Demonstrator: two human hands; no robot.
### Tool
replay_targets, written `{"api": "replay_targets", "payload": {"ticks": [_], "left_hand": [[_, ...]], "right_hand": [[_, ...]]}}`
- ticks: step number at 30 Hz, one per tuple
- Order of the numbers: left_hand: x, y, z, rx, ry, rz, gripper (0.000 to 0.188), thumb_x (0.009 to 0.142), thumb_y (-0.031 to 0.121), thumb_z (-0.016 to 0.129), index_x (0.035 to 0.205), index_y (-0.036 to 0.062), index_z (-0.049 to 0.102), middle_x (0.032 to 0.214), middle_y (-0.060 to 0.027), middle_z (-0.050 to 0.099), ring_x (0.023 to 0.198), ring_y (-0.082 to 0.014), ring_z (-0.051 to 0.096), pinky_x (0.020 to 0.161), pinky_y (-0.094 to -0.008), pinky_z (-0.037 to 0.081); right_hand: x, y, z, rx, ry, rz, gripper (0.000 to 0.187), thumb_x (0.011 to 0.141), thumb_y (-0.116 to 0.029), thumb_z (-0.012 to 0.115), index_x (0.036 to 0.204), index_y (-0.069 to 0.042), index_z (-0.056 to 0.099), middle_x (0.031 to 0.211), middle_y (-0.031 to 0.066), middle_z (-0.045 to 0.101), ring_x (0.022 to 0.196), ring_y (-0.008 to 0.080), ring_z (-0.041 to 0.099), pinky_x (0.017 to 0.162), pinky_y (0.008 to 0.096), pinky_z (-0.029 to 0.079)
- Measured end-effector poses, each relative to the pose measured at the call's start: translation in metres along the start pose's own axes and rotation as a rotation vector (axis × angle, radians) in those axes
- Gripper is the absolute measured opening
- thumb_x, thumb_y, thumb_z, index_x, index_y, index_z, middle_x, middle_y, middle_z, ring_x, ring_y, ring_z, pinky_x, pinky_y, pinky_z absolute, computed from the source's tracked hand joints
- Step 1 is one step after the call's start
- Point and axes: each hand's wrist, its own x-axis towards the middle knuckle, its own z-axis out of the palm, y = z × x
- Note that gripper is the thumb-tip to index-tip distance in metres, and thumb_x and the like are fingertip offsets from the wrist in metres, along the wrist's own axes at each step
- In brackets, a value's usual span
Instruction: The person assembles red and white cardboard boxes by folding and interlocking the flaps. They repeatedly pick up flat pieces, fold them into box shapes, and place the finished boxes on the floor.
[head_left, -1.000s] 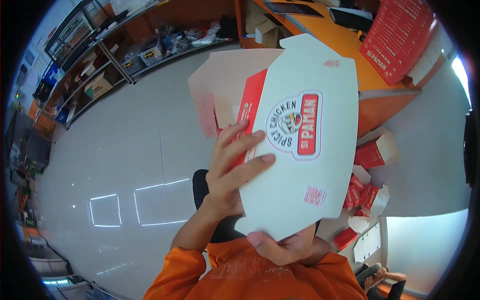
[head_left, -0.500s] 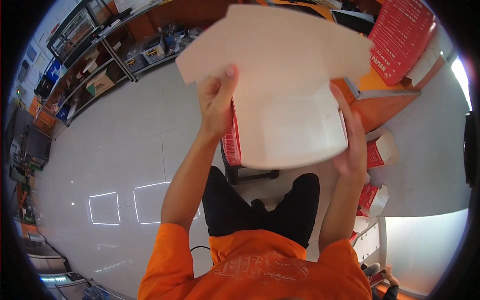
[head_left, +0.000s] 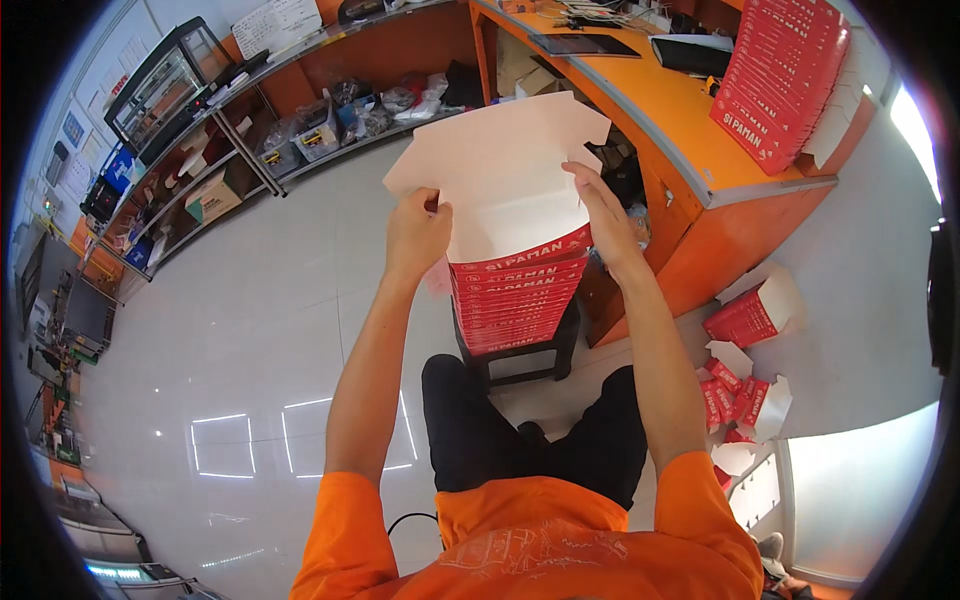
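A stack of nested red food boxes [head_left: 515, 315] stands on a black stool [head_left: 565, 350] in front of my knees. On top of the stack sits an open paper food box [head_left: 510, 220], white inside and red outside, its wide lid flap [head_left: 500, 140] raised at the far side. My left hand [head_left: 418, 235] is closed on the box's left edge where the flap begins, fingers curled. At the opposite edge my right hand [head_left: 605, 215] grips the box, fingertips bent over the rim; its thumb is hidden.
Right of the stool stands an orange desk [head_left: 650, 120] with a tall stack of red boxes [head_left: 780, 85] and a flat dark tablet [head_left: 585, 45]. Several red boxes [head_left: 750, 315] lie on the floor at right. Metal shelves [head_left: 235, 140] line the far left.
The open box has moved down and away from me, from close in front of the camera onto the red stack. Both hands moved with it, still at its sides.
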Motion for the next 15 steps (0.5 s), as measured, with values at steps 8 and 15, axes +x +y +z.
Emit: {"api": "replay_targets", "payload": {"ticks": [8,15], "left_hand": [[-0.038,0.04,-0.023,0.286,0.068,0.096,0.028,0.09,0.024,0.073,0.108,0.0025,0.074,0.085,-0.0155,0.075,0.079,-0.0305,0.073,0.074,-0.0387,0.054],[-0.067,0.105,0.016,0.115,-0.371,0.69,0.035,0.093,0.019,0.071,0.125,0.0107,0.06,0.087,-0.0159,0.074,0.081,-0.0393,0.071,0.068,-0.0467,0.054]], "right_hand": [[-0.021,0.015,-0.049,0.171,-0.362,0.064,0.072,0.093,0.002,0.054,0.161,-0.008,0.035,0.16,0.0123,0.043,0.133,0.0224,0.054,0.111,0.0358,0.044],[-0.052,0.007,-0.025,0.062,-0.259,0.013,0.073,0.086,0.013,0.059,0.155,0.0,0.039,0.139,0.0145,0.058,0.113,0.0196,0.066,0.086,0.0322,0.057]]}}
